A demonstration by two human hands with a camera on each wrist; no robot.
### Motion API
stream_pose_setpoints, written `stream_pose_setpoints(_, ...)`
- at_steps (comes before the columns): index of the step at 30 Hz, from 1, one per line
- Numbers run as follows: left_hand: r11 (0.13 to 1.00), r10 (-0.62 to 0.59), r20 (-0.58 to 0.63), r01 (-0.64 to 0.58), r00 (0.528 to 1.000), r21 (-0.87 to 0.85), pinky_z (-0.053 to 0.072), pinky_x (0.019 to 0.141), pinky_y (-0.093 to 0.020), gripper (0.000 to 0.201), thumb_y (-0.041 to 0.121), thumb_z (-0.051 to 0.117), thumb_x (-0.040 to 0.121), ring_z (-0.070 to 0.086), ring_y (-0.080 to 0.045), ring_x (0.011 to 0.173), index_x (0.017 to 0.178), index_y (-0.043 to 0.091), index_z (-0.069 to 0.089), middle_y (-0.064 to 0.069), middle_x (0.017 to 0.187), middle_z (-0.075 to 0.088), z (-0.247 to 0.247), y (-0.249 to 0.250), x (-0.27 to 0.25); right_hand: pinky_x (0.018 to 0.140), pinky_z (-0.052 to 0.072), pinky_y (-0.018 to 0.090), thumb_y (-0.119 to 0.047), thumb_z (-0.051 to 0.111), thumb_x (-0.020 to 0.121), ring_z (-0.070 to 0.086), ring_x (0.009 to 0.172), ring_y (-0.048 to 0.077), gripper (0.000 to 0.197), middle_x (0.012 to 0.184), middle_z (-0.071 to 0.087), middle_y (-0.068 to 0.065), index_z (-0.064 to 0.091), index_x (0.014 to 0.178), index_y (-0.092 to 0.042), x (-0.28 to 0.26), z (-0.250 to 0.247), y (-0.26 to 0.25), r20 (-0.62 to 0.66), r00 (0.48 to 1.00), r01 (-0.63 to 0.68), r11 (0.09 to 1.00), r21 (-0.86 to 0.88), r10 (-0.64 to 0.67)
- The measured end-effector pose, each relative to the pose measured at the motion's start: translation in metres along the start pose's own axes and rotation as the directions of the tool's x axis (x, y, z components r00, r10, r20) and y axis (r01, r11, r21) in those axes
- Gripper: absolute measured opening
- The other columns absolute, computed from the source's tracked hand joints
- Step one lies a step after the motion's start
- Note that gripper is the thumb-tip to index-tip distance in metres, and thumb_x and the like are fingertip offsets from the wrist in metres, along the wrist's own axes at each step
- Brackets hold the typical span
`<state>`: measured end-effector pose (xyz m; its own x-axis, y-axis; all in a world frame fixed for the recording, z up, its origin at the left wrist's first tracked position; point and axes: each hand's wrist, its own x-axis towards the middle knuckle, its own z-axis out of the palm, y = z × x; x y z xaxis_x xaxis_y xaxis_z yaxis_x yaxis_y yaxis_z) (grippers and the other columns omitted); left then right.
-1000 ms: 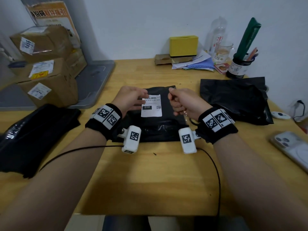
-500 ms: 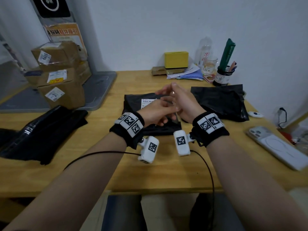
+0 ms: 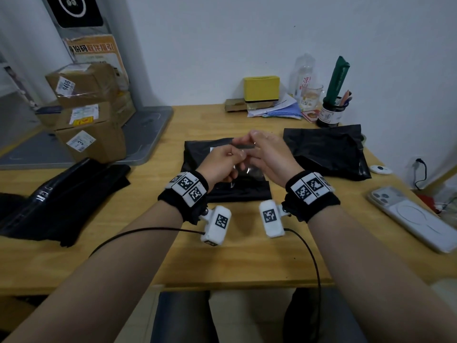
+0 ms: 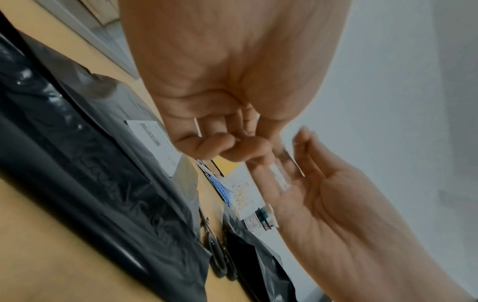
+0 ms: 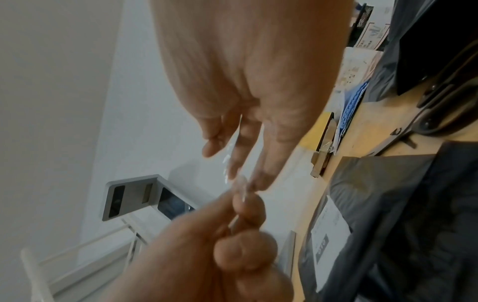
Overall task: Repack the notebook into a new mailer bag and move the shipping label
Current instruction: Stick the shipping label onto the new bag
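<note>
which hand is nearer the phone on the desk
Right. The right hand is raised over the middle black mailer bag, on the phone's side of the desk. The left hand meets it fingertip to fingertip but sits farther from the phone.

1. a plain white wall runs behind the wooden surface, evenly lit with soft shadows.
2. stacked cardboard boxes with white stickers stand at the left on a grey platform.
3. a grey column with a round emblem and an orange poster rises behind the boxes.
4. at the right, a black cable is plugged into a wall socket low on the wall.
</note>
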<state>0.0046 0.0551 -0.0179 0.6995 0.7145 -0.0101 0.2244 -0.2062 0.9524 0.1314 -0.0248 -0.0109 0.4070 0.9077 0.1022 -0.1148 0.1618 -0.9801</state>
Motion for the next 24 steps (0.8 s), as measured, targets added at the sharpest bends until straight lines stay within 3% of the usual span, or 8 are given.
stream_pose_setpoints(2, 0.996, -0.046, -0.046, 0.042, 0.998, -0.081, 0.037, 0.047, -0.023, 0.018, 0.023, 0.053, 0.102, 0.047, -0.013, 0.046, 0.086, 0.015, 0.054, 0.000, 0.069, 0.063, -0.005, -0.004, 0.001, 0.088, 0.061, 0.043, -0.024, 0.047, 0.108, 0.074, 0.095, 0.036, 0.026, 0.115, 0.073, 0.019, 0.060, 0.094, -0.006, 0.002, -0.008, -0.003, -0.090, 0.996, 0.016, 0.992, 0.122, -0.005)
stream_pose_setpoints(3, 0.989, -0.075, -0.069, 0.066, 0.995, -0.130, 0.037, 0.047, -0.023, 0.018, 0.023, 0.053, 0.102, 0.047, -0.013, 0.046, 0.086, 0.016, 0.054, 0.000, 0.069, 0.062, -0.007, -0.005, 0.002, 0.090, 0.060, 0.044, -0.024, 0.047, 0.108, 0.073, 0.093, 0.035, 0.025, 0.111, 0.073, 0.018, 0.059, 0.093, -0.007, 0.003, -0.011, -0.004, -0.121, 0.993, 0.016, 0.987, 0.161, 0.003)
stream_pose_setpoints(5, 0.956, -0.165, -0.112, 0.131, 0.980, -0.264, 0.040, 0.049, -0.024, 0.014, 0.023, 0.054, 0.101, 0.047, -0.012, 0.046, 0.089, 0.016, 0.056, 0.000, 0.071, 0.062, -0.012, -0.007, 0.003, 0.086, 0.061, 0.042, -0.024, 0.049, 0.107, 0.069, 0.084, 0.030, 0.025, 0.101, 0.069, 0.014, 0.060, 0.092, -0.007, 0.005, -0.018, -0.007, -0.157, 0.987, -0.006, 0.989, 0.145, 0.029)
stream_pose_setpoints(8, 0.897, -0.250, -0.134, 0.177, 0.959, -0.404, 0.046, 0.051, -0.024, 0.010, 0.021, 0.055, 0.100, 0.054, -0.011, 0.049, 0.101, 0.014, 0.062, 0.002, 0.072, 0.068, -0.014, -0.005, 0.007, 0.072, 0.059, 0.035, -0.021, 0.054, 0.105, 0.061, 0.072, 0.021, 0.024, 0.087, 0.061, 0.010, 0.066, 0.097, -0.002, 0.005, -0.024, -0.006, -0.125, 0.990, -0.079, 0.996, -0.049, 0.073)
stream_pose_setpoints(11, 0.897, -0.217, -0.087, 0.163, 0.972, -0.412, 0.051, 0.052, -0.024, 0.013, 0.021, 0.060, 0.098, 0.059, -0.013, 0.055, 0.105, 0.010, 0.065, -0.001, 0.077, 0.071, -0.010, 0.003, 0.010, 0.064, 0.059, 0.031, -0.012, 0.063, 0.099, 0.061, 0.064, 0.018, 0.018, 0.077, 0.063, 0.011, 0.068, 0.107, 0.004, 0.005, -0.025, -0.001, -0.046, 0.994, -0.100, 0.985, -0.140, 0.094)
stream_pose_setpoints(15, 0.893, -0.139, -0.023, 0.115, 0.990, -0.435, 0.055, 0.058, -0.027, 0.017, 0.016, 0.061, 0.098, 0.060, -0.014, 0.059, 0.107, 0.002, 0.065, -0.004, 0.076, 0.067, 0.001, 0.018, 0.017, 0.063, 0.061, 0.031, -0.003, 0.072, 0.092, 0.064, 0.063, 0.018, 0.023, 0.077, 0.066, 0.013, 0.065, 0.113, 0.004, 0.006, -0.030, 0.000, -0.022, 0.994, -0.112, 0.980, -0.162, 0.110)
stream_pose_setpoints(20, 0.879, -0.093, 0.028, 0.096, 0.995, -0.467, 0.060, 0.065, -0.030, 0.019, 0.013, 0.064, 0.096, 0.062, -0.016, 0.063, 0.108, 0.000, 0.063, -0.007, 0.076, 0.062, 0.015, 0.026, 0.029, 0.062, 0.062, 0.033, -0.004, 0.074, 0.090, 0.067, 0.062, 0.023, 0.006, 0.074, 0.068, 0.018, 0.072, 0.095, -0.001, 0.007, -0.042, -0.003, -0.056, 0.994, -0.100, 0.973, -0.208, 0.090)
stream_pose_setpoints(24, 0.874, -0.106, 0.048, 0.116, 0.993, -0.471, 0.061, 0.064, -0.029, 0.024, 0.015, 0.062, 0.098, 0.062, -0.016, 0.064, 0.114, -0.002, 0.062, -0.010, 0.089, 0.063, 0.028, 0.030, 0.039, 0.073, 0.064, 0.044, -0.008, 0.074, 0.091, 0.070, 0.068, 0.028, 0.006, 0.076, 0.072, 0.018, 0.072, 0.092, -0.002, 0.011, -0.056, -0.003, -0.081, 0.992, -0.119, 0.957, -0.263, 0.101)
